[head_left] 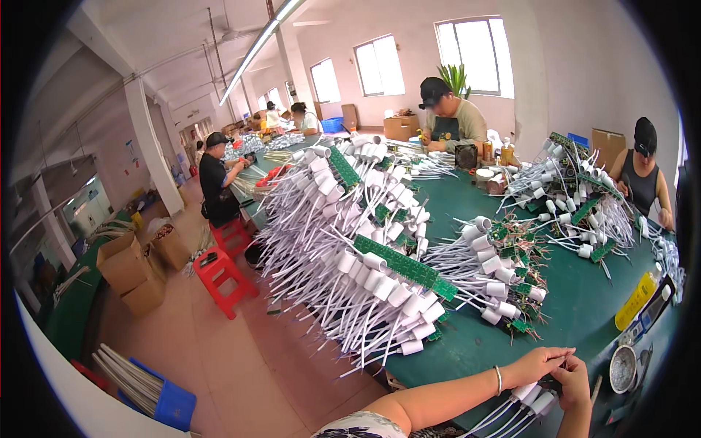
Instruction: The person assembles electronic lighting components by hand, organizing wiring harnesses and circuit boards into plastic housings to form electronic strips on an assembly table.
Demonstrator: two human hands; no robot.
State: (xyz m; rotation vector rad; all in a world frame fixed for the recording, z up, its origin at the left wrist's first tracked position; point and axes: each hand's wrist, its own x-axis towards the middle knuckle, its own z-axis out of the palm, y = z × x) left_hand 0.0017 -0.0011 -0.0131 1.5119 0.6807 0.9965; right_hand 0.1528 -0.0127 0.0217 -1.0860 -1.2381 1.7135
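Note:
My left hand [539, 366], with a bangle on its wrist, reaches in over the near right part of the green table. Its fingertips meet those of my right hand [575, 381], and both hands are closed in a pinch. Whatever lies between the fingers is too small and shaded to make out. Just under the hands are several white cylindrical plastic caps [542, 403] with white cables trailing toward me. A big heap of similar capped cables [372, 292] lies to the left, with a green circuit board panel [405, 269] on top. A smaller group with wired boards [496, 281] lies ahead of my hands.
To my right stand a yellow bottle [637, 301] and a round metal dish [623, 369] on the green table [453, 358]. Another cable heap [584, 197] sits farther off. Co-workers sit around the table. Red stools [219, 274] and a blue bin [164, 398] are on the floor.

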